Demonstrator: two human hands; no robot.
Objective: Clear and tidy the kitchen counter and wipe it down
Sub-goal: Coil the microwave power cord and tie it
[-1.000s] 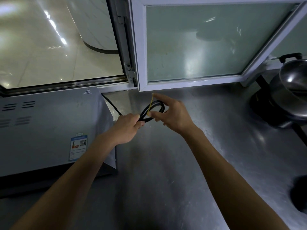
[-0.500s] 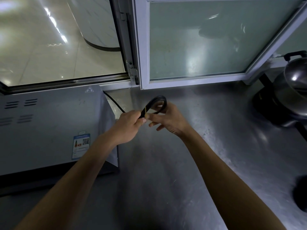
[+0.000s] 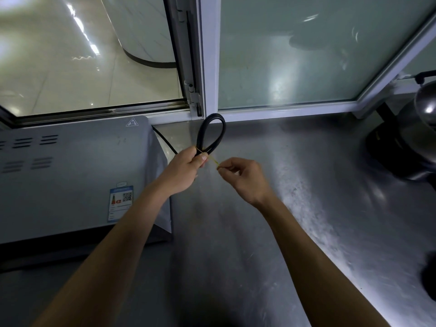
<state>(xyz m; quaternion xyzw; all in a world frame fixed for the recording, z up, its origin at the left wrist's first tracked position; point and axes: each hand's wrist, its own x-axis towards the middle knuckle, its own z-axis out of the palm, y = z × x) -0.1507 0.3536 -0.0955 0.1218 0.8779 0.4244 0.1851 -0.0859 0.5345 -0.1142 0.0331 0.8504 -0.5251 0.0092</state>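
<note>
A black power cord [image 3: 211, 132] is folded into an upright loop above the steel counter [image 3: 271, 232]. My left hand [image 3: 186, 168] grips the bundle at its base, thumb on top. A thin yellow rubber band [image 3: 213, 160] runs from the cord bundle to my right hand [image 3: 240, 175], which pinches its end and holds it stretched to the right. The cord's other end trails back behind the grey oven [image 3: 70, 175] on the left.
A white-framed window [image 3: 210, 67] stands along the counter's back edge, its left pane open. A metal pot on a black cooker [image 3: 410, 142] sits at the right edge. A dark object [image 3: 430, 279] shows at the lower right.
The cord loop has been turned upright. My right hand has let go of the loop and drawn away to the right, stretching the yellow band out from the bundle.
</note>
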